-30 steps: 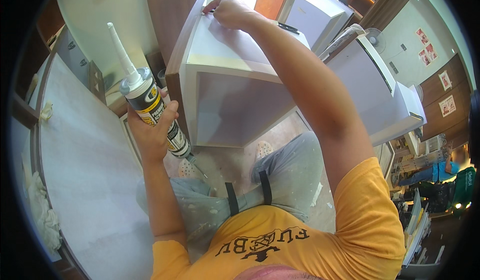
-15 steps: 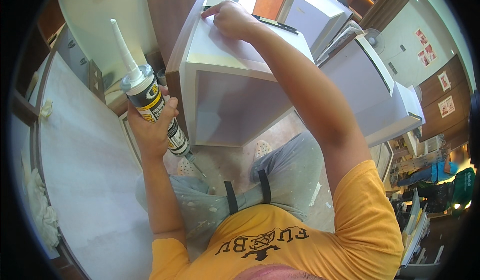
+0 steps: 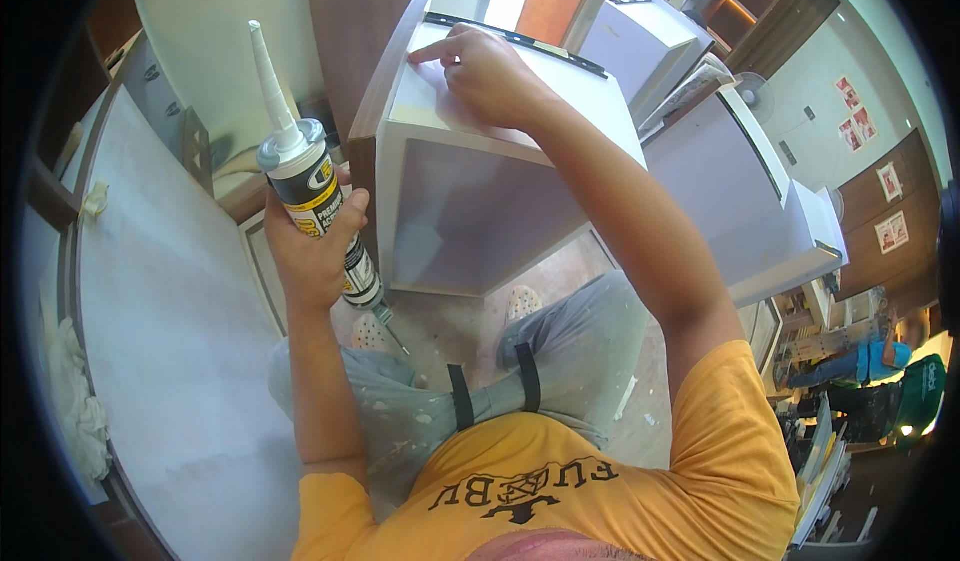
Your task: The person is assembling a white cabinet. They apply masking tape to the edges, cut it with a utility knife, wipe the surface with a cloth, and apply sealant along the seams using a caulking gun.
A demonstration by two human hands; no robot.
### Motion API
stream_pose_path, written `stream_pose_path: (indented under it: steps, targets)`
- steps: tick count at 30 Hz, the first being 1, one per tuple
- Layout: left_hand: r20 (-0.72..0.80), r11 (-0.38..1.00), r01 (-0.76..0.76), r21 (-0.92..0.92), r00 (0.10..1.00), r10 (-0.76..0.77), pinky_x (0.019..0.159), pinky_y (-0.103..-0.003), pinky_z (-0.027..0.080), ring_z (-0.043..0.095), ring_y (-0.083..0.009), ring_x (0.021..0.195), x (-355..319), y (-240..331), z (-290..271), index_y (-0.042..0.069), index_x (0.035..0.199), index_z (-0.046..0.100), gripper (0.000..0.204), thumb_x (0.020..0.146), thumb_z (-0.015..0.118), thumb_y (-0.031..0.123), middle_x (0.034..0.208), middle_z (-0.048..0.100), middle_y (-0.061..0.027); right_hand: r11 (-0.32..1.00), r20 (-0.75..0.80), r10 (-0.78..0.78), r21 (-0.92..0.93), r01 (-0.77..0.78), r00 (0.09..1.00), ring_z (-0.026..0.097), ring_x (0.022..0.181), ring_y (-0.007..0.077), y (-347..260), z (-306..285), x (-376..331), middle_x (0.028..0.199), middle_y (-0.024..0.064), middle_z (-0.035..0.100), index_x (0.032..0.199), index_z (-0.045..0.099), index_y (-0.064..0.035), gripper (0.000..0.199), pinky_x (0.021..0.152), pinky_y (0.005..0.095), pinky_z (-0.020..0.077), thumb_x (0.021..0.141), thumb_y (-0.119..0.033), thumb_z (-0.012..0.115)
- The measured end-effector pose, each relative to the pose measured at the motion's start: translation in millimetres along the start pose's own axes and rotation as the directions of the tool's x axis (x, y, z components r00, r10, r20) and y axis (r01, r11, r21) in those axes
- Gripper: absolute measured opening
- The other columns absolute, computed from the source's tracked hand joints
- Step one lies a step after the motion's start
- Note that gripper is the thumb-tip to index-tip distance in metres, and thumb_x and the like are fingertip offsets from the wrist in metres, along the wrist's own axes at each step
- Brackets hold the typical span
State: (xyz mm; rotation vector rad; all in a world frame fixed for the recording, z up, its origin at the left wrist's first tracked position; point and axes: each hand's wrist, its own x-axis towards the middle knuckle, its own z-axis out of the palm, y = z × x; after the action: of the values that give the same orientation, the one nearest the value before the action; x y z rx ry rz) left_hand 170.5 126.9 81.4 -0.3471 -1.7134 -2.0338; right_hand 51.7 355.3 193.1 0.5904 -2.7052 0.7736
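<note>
My left hand is wrapped round a sealant cartridge in black, white and yellow, its long white nozzle pointing up. A metal rod sticks out below the cartridge; most of whatever holds it is hidden. Before me a white drawer box stands with its brown-edged front panel to the left. The stretched index finger of my right hand touches the seam between the panel and the white side. That hand holds nothing, its other fingers partly bent. A black runner lies along the box's far edge.
More white drawer boxes stand to the right. A large pale board with a brown edge lies at left, a crumpled white cloth beside it. At far right another person in blue is at work. A fan stands behind.
My right hand has slid along the seam toward me, uncovering more of the black runner. The cartridge in my left hand has shifted slightly right; the view has moved a little too.
</note>
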Motion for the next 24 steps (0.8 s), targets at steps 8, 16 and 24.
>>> stream_pose_path:
  steps: [8, 16, 24]
  targets:
    - [0.005, 1.000, 0.004, 0.005, 1.000, -0.004, 0.071, -0.029, 0.065, 0.073, -0.0137, 0.085, -0.9, 1.3, 0.0, -0.001, 0.139, 0.059, 0.052, 0.093, 0.082, 0.003, 0.114, 0.071, -0.0085, 0.905, 0.109, 0.258, 0.322, -0.279, 0.960, 0.044, 0.063, 0.0123, 11.5, -25.6, 18.9, 0.074, 0.0002, 0.052, 0.135, 0.079, -0.0091, 0.050, 0.069, 0.0335, 0.0476, 0.099, 0.000, 0.047]
    - [0.009, 1.000, 0.006, -0.004, 1.000, -0.006, 0.072, -0.030, 0.064, 0.074, -0.0153, 0.086, 0.4, 1.7, -0.1, -0.001, 0.135, 0.059, 0.053, 0.090, 0.087, 0.007, 0.112, 0.073, -0.0094, 0.976, 0.041, 0.185, 0.112, -0.189, 0.982, 0.070, 0.106, 0.0287, 32.9, -4.1, 59.8, 0.125, 0.0209, 0.076, 0.135, 0.080, -0.0115, 0.057, 0.103, 0.0403, 0.0533, 0.093, 0.003, 0.043]
    - [-0.009, 0.999, 0.032, 0.000, 0.999, -0.032, 0.074, -0.031, 0.064, 0.075, -0.0159, 0.086, -0.7, 5.1, 0.8, -0.001, 0.133, 0.059, 0.054, 0.089, 0.089, 0.008, 0.110, 0.074, -0.0093, 0.986, 0.041, 0.167, -0.029, -0.166, 0.985, 0.071, 0.117, 0.0344, 29.5, 0.1, 66.0, 0.136, 0.0225, 0.074, 0.139, 0.077, -0.0136, 0.059, 0.110, 0.0411, 0.0517, 0.093, 0.001, 0.045]
